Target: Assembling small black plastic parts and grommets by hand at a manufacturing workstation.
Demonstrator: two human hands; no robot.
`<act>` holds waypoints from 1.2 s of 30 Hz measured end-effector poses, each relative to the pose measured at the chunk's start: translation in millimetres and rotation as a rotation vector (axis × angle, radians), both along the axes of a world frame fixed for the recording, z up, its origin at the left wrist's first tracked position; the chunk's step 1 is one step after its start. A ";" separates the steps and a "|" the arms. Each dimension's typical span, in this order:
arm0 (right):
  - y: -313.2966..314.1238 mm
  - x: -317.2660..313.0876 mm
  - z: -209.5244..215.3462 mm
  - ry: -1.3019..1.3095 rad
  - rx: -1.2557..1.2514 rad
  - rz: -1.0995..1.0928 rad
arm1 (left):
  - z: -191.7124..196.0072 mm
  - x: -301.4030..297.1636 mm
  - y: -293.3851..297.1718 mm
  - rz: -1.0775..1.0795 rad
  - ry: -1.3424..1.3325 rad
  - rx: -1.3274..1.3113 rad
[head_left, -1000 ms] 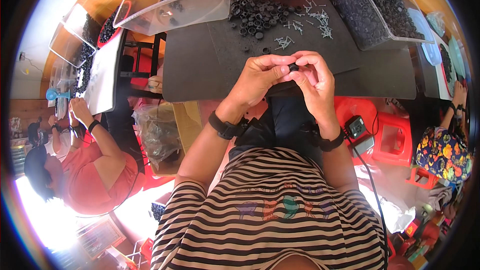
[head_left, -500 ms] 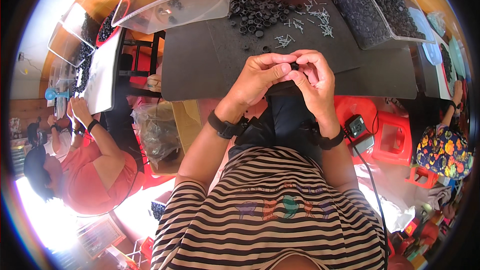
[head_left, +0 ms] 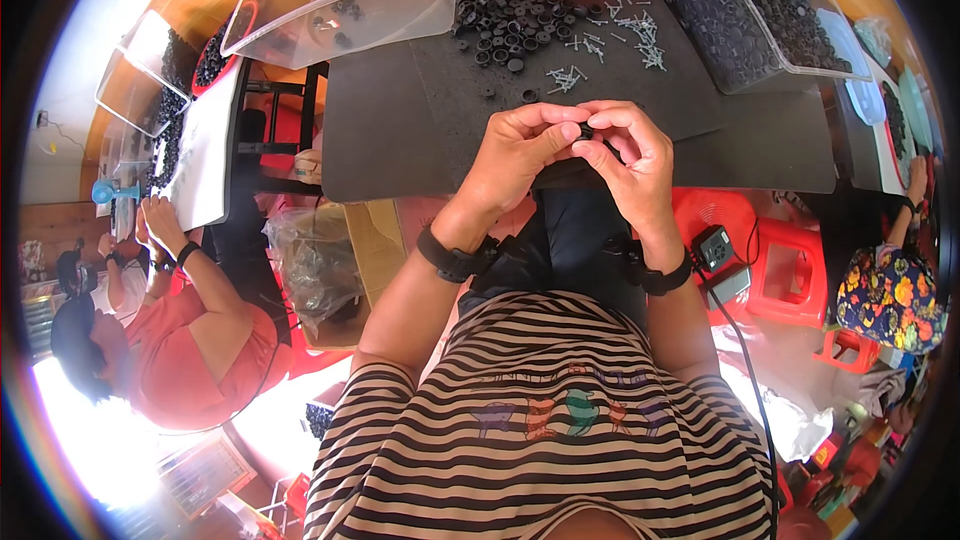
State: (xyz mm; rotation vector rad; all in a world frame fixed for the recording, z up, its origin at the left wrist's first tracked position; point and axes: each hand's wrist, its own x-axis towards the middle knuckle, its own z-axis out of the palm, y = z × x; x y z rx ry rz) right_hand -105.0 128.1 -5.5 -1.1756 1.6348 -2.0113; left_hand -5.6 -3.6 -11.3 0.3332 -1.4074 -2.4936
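I am working at a wide, dark grey, flat table (head_left: 390, 130), with a big see-through plastic bin (head_left: 735, 65) standing on its far right side. A loose pile of black, round plastic caps (head_left: 515, 25) is lying past my hands. My bare left hand (head_left: 515, 158) and bare right hand (head_left: 642, 165) are meeting over the table's near part — both are pinching one small, black, round plastic piece (head_left: 584, 131) between their fingertips. I should be pressing softly and evenly — not tipping it. Thin, silver metal screws (head_left: 648, 48) are lying a bit farther off.
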 end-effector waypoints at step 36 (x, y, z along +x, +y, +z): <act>-9.7 9.7 -8.0 0.202 -0.080 -0.210 | 2.8 2.9 2.7 -0.040 0.079 0.021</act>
